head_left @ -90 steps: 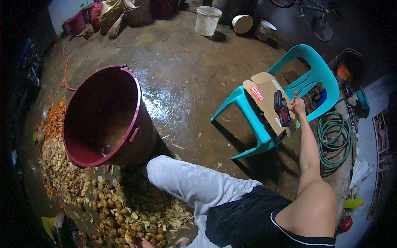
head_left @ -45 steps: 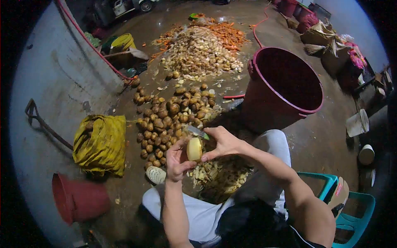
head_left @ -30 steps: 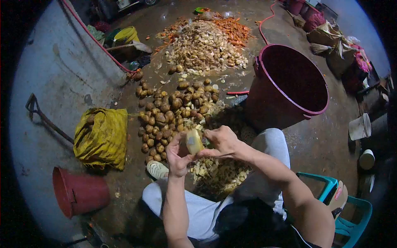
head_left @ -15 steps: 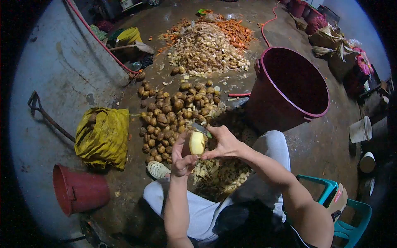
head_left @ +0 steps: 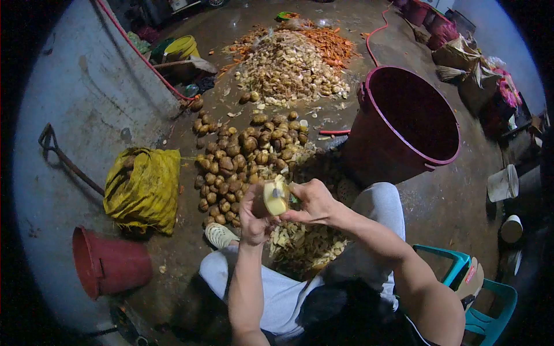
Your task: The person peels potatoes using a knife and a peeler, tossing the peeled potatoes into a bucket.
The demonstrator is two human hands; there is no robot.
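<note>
My left hand (head_left: 254, 212) is closed around a potato (head_left: 275, 206), whose pale yellow flesh is bare on the side that shows. A strip of peel (head_left: 280, 180) stands up at the potato's top. Fingers curled, my right hand (head_left: 315, 202) grips a small knife (head_left: 276, 194) with a bit of green near its handle; the blade lies against the potato and the handle is mostly hidden. Just beyond my hands, many unpeeled brown potatoes (head_left: 226, 166) are heaped on the floor. Below my hands lies a pile of peelings (head_left: 309, 245).
A large maroon tub (head_left: 375, 144) stands at the right. Farther off is a heap of pale scraps (head_left: 288, 69) beside orange scraps (head_left: 329, 46). At the left are a yellow sack (head_left: 142, 190), a red bucket (head_left: 115, 262) and a shovel handle (head_left: 69, 161). A teal chair (head_left: 490, 311) is at lower right.
The knife has moved from above the potato's top edge down onto its face, and a strip of peel now lifts there. The left hand keeps its hold.
</note>
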